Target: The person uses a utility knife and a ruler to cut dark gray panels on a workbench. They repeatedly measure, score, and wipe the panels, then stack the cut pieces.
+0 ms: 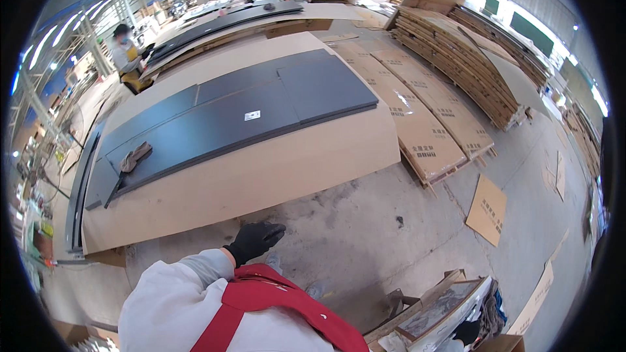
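My left hand (256, 242), in a black glove, hangs in front of my body, off the front edge of a large brown cardboard sheet (261, 186). Its fingers are curled together, and nothing shows in them. At the lower right, my right hand (467, 332), also black-gloved, reaches beside crumpled dark cloths (490, 316) at a framed box or cart (447, 309); its fingers are hidden. Dark grey panels (235, 133) of several sizes lie flat on the cardboard sheet. One carries a small white label (252, 115), and a grey-brown work glove or rag (135, 157) lies near their left end.
Printed flat cartons (424, 137) lie on low pallets to the right of the panels. Tall stacks of brown boards (456, 58) stand behind them. A loose cardboard piece (487, 210) lies on the concrete floor. Another person (127, 58) stands at the far left beside more dark panels (222, 26).
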Action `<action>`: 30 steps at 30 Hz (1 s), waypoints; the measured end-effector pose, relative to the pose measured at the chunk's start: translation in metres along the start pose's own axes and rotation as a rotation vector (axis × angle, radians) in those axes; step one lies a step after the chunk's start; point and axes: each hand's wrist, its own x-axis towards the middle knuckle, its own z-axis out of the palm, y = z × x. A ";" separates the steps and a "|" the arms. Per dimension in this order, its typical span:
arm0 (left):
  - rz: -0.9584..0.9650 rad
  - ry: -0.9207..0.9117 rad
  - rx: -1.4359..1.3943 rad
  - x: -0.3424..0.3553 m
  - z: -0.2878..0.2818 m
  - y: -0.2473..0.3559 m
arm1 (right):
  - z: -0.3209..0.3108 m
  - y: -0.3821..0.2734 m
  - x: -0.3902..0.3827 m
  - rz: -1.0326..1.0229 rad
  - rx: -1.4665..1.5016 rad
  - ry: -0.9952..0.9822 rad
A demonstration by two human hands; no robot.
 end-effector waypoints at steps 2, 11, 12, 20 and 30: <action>-0.012 0.001 -0.002 -0.006 0.001 -0.004 | -0.009 -0.029 -0.011 -0.034 0.061 0.028; 0.078 0.202 -0.022 -0.031 0.001 -0.022 | -0.029 -0.174 -0.073 -0.289 0.294 0.023; 0.063 0.202 -0.034 -0.033 -0.001 -0.022 | -0.032 -0.186 -0.082 -0.317 0.311 0.022; -0.168 0.031 -0.125 -0.068 -0.022 -0.064 | -0.057 -0.273 -0.134 -0.463 0.415 0.009; -0.488 0.183 -0.470 -0.144 -0.057 -0.163 | -0.140 -0.369 -0.203 -0.498 0.694 0.083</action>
